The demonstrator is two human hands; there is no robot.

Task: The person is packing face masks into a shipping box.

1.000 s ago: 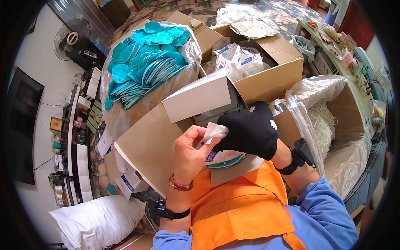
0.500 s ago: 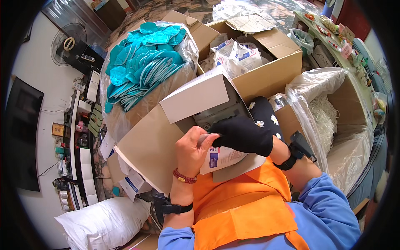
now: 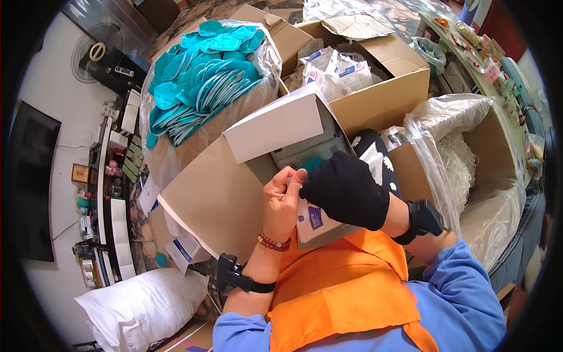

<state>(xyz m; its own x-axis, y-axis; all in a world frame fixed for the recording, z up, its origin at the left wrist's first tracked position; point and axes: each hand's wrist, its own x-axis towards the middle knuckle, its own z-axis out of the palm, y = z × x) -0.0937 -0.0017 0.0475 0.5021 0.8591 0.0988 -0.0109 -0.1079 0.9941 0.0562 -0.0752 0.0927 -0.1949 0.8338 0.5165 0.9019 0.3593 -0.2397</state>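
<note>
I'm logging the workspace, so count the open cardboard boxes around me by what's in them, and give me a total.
Box of teal masks: 1
Box of white packets: 1
Box with a clear bag of white stringy stuff: 1
Total: 3

Separately, the left hand and the black-gloved right hand hold a small white carton.

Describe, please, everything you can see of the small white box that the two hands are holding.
The small white box looks like thin cardboard, plain white outside, with its lid flap raised and tilted toward the left. Its open mouth faces the person; a grey inside and something teal show there. It sits above a large brown carton flap, in front of the person's chest. The bare left hand pinches at its lower edge, and the black-gloved right hand covers its right side. A white printed packet lies just beneath.
</note>
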